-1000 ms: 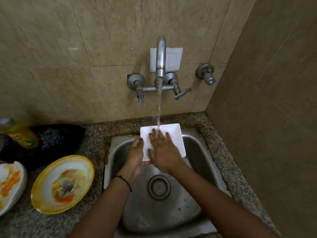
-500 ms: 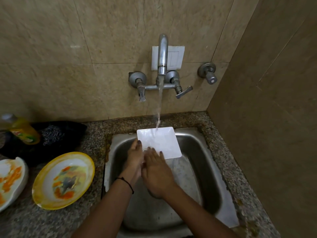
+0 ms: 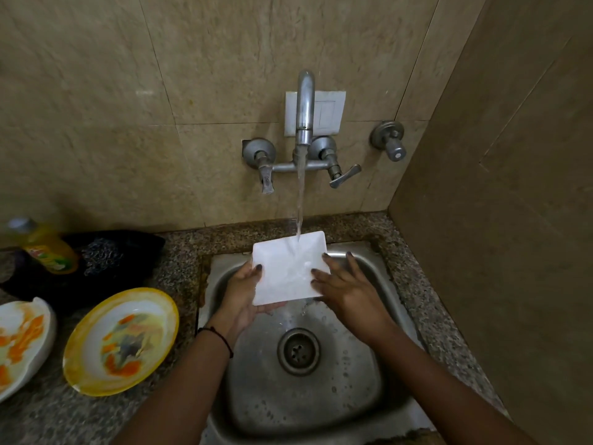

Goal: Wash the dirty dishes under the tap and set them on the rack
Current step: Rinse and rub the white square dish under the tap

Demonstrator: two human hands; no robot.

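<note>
Frame centre: left hand grips white square plate from below; right hand open, fingers against its right edge; tap water hits plate above sink.

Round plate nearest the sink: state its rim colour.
Yellow rim on the round plate, with orange and grey smears inside; the head view shows it.

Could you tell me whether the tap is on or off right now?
On: a stream runs from the tap onto the white plate.
</note>
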